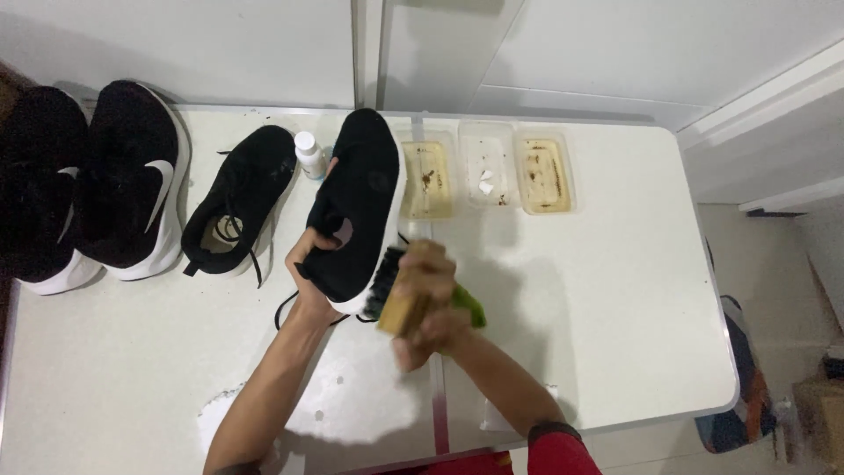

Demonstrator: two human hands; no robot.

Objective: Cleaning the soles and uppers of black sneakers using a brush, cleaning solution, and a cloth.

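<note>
My left hand (309,257) grips a black shoe with a white sole (360,198) at its heel opening and holds it tilted on its side above the white table (615,290). My right hand (431,312), blurred by motion, is closed on a wooden brush with dark bristles (400,295). The bristles press against the white sole near the heel. Something green (469,308) shows under the right hand.
A second black laced shoe (237,198) lies to the left, beside a small white bottle (309,154). Two black shoes with white soles (83,185) stand at the far left. Three shallow clear trays (488,171) line the back. White smears (352,405) mark the table's near edge.
</note>
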